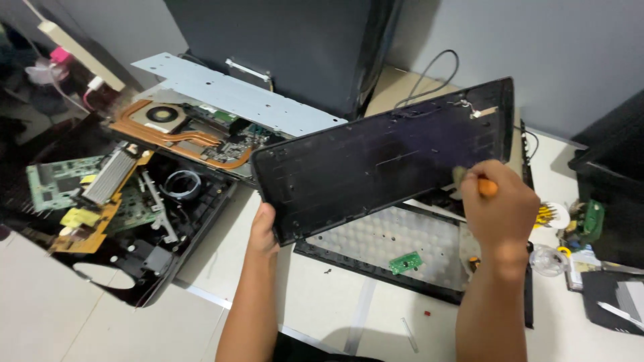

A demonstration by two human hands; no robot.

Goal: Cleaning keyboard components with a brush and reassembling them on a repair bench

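Observation:
My left hand [263,228] grips the lower left corner of a long black plastic keyboard panel [376,157], holding it tilted up off the floor. My right hand [500,201] is closed around an orange-handled brush [484,186], whose pale bristles rest against the panel's inner face near its right end. Under the panel lies the other keyboard half [382,245], a black frame with a translucent dotted membrane and a small green circuit board [406,262] on it.
An opened laptop base [194,137] with copper heat pipes and fan, a metal plate [228,94], loose circuit boards [60,181] and a black chassis [161,228] lie at left. Screwdrivers [551,215] and small parts sit at right, a dark cabinet [282,47] behind.

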